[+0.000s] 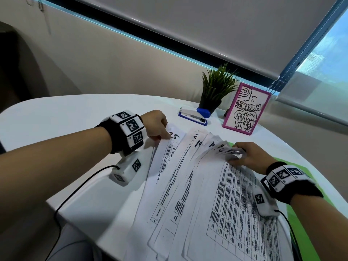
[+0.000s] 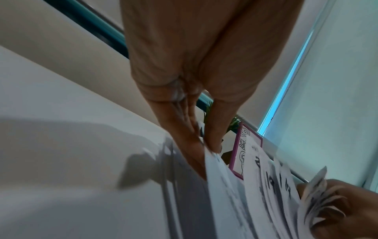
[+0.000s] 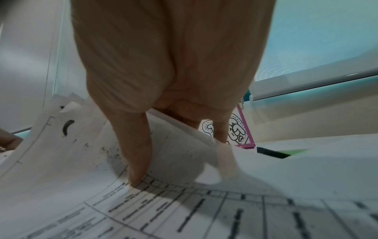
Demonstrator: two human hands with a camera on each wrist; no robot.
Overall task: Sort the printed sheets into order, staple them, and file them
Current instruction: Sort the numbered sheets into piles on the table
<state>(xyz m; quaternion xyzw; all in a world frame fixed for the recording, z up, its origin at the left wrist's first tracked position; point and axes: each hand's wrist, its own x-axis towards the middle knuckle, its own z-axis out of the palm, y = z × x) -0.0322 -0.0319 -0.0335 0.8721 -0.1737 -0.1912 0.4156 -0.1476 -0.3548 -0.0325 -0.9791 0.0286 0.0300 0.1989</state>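
Sorting only: my left hand (image 1: 155, 124) pinches sheet 25 (image 1: 170, 146), right hand (image 1: 250, 155) grips curled corners; stapler (image 1: 194, 116) untouched, filing pending.

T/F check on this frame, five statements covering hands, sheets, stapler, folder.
1. The left hand pinches the far corner of the sheet marked 25. True.
2. The stapler is clamped on the printed sheets. False: it lies untouched on the table, beyond the sheets, beside the potted plant.
3. The sheets are fanned out, with handwritten numbers showing at their far corners. True.
4. The right hand rests idle off the paper. False: its fingers curl round lifted sheet corners.
5. The green folder lies on top of the sheets. False: it shows from beneath them at the right.
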